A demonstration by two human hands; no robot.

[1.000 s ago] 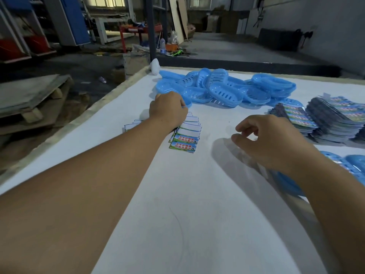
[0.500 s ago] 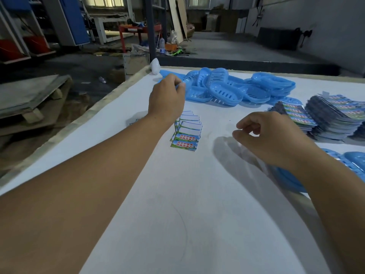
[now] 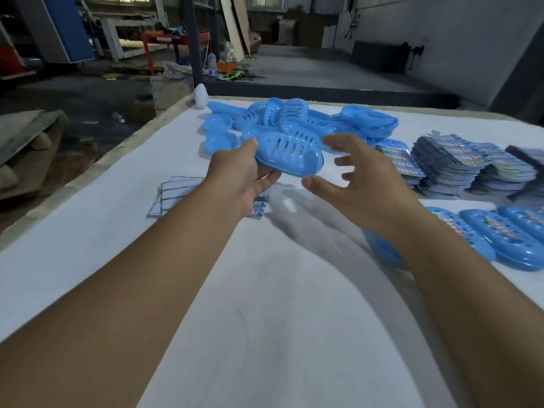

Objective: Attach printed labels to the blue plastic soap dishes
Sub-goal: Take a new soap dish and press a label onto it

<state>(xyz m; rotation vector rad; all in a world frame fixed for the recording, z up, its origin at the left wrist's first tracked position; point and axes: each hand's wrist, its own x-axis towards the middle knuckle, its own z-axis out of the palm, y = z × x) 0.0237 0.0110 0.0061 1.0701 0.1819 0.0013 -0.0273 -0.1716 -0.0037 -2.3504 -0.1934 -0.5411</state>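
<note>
One blue soap dish (image 3: 290,156) sits in our left hand (image 3: 240,175), thumb on its near rim and fingers under it, lifted above the white tabletop (image 3: 265,319) just in front of the heap of dishes (image 3: 300,122). Our right hand (image 3: 362,184) is beside it with fingers spread wide, holding nothing. Small printed labels (image 3: 176,191) lie fanned under the left wrist; tall label stacks (image 3: 459,163) and labelled dishes (image 3: 500,237) lie to the right.

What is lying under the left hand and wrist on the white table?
A small fan of printed labels shows past the left hand, which holds a blue soap dish. The wrist covers most of them.
</note>
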